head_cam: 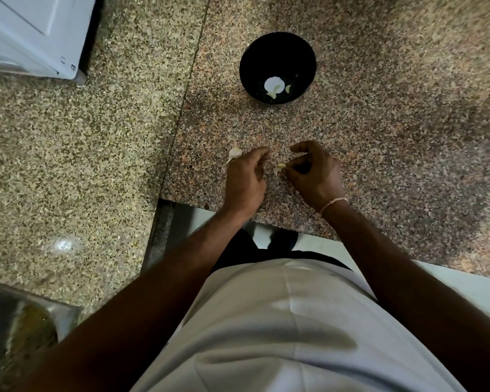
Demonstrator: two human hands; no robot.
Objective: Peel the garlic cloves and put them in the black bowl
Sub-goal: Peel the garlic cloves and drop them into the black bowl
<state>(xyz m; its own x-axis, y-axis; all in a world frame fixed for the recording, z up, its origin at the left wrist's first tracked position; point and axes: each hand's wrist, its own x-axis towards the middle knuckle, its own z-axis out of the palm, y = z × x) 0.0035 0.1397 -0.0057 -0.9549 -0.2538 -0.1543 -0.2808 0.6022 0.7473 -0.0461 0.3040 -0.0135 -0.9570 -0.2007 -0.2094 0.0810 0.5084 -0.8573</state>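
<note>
While the black bowl (277, 67) is sitting farther back on the granite counter (379, 137) with two peeled cloves (279, 91) inside, the right hand (313, 172) is pinching a garlic clove (280, 166) between thumb and fingertip, its skin hanging loose. The left hand (245, 178) is curling beside it; whether it is gripping skin, I cannot tell. Another unpeeled clove (234, 153) is waiting just beyond. Peeling seems underway; stripping the skin probably comes next.

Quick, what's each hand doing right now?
Left hand: fingers curled, but whether it holds anything cannot be told.
Right hand: pinching a garlic clove.
</note>
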